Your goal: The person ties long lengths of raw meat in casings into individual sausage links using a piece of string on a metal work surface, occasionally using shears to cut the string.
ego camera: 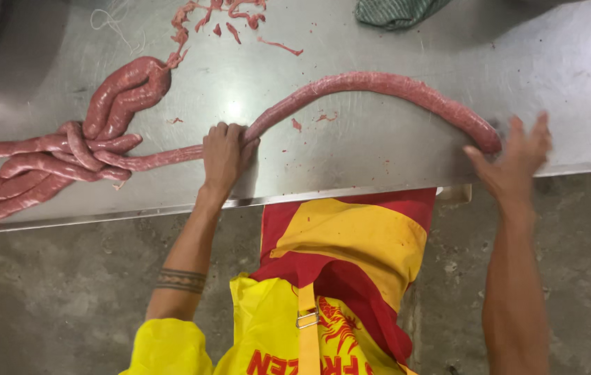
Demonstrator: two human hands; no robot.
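A long pink raw sausage (372,85) arcs across a steel table (392,149). My left hand (226,154) is closed around it where the thick filled part narrows into a thinner stretch. That thin stretch runs left into a knotted pile of sausage links (66,156). My right hand (518,158) is open with fingers spread, just beside the sausage's right end at the table's front edge, and looks blurred.
Scraps of red meat (229,17) and a thin white string (111,24) lie at the table's far side. A green cloth (396,10) sits at the top edge. Below the table is a concrete floor (52,298); I wear a yellow and red apron (337,271).
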